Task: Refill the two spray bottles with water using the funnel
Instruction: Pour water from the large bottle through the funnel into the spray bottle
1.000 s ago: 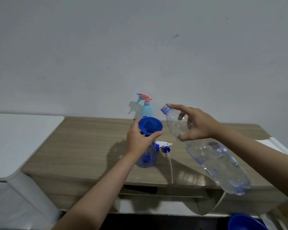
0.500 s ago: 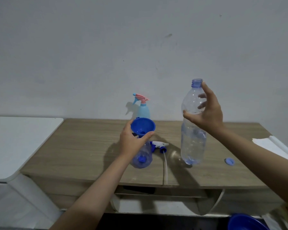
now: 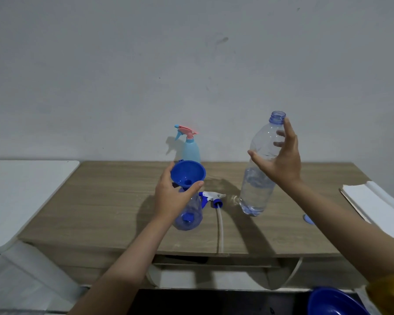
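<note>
Blue funnel (image 3: 188, 173) sits in the clear spray bottle (image 3: 188, 214) on the desk (image 3: 105, 201), gripped by your left hand (image 3: 172, 198). Your right hand (image 3: 280, 160), fingers spread, lets go of the upright unlabelled water bottle (image 3: 258, 178). No readable writing.

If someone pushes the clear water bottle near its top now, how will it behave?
The clear water bottle is tall and narrow and stands upright on the wooden table, so it will probably tip rather than slide. It looks only partly filled, so likely fairly light. Its thin plastic wall may dent; its mouth is uncapped, so water could spill.
</note>
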The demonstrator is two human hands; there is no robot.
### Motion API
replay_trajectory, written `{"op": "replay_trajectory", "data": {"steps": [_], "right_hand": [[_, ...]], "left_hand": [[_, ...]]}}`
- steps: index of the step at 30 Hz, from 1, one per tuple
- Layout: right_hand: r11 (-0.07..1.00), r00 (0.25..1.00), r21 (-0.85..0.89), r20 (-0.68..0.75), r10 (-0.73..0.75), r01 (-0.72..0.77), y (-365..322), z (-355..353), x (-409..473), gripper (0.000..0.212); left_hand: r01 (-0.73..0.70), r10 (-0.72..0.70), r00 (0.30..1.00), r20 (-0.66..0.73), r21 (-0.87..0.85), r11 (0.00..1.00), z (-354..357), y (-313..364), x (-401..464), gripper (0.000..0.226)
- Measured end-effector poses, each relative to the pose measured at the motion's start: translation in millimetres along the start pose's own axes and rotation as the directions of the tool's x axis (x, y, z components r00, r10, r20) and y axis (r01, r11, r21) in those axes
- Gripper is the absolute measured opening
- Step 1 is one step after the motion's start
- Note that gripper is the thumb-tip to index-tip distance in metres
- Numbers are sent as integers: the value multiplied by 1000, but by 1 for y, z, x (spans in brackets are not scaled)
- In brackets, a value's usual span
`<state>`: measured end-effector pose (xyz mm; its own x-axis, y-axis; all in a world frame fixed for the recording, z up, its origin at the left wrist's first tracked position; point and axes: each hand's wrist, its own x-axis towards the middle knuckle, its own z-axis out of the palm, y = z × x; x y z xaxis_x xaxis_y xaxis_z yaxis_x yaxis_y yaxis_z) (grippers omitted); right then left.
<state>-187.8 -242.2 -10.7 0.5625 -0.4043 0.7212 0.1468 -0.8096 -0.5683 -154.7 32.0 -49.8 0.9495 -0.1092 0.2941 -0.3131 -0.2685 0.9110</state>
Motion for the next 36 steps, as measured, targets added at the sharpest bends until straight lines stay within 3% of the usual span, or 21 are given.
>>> {"op": "replay_trajectory", "data": {"steps": [6,10,13,15,17,20,23,25,29,36], "right_hand": [[998,999,-58,-14,-33,32,-3,0,-2,113],[991,988,-125,-142,-65,47,-21,-3,-6,107],[951,932,-205,-231,-278,233,-45,-2,-6,88],[911,892,-186,-204,-403,369,-67,4,-6,71],[895,890,-68,-95,-445,440,-90,15,-7,58],[924,880,126,280,-383,361,-124,31,-7,56],[975,709,66,676,-200,213,-143,51,-3,74],[972,572,-55,815,-89,230,-149,66,1,88],[946,447,-207,891,77,250,-151,91,4,103],[949,414,-210,905,98,236,-151,106,2,91]], "left_hand": [[-27,25,999,41,41,999,-2,3,-3,79],[-26,25,999,42,42,999,-3,5,-3,92],[-18,17,1000,26,35,999,-4,0,-2,104],[-5,5,1000,23,29,1000,-3,-2,-3,109],[4,-4,999,32,24,1000,-4,-2,-4,110],[10,-10,998,69,7,1000,-6,-4,-6,110],[38,-37,995,95,-8,999,-4,-12,-5,101],[80,-77,990,116,-27,996,-2,-20,-5,96],[106,-108,986,129,17,994,4,-40,-1,73],[146,-162,980,116,140,979,11,-59,0,52]]}}
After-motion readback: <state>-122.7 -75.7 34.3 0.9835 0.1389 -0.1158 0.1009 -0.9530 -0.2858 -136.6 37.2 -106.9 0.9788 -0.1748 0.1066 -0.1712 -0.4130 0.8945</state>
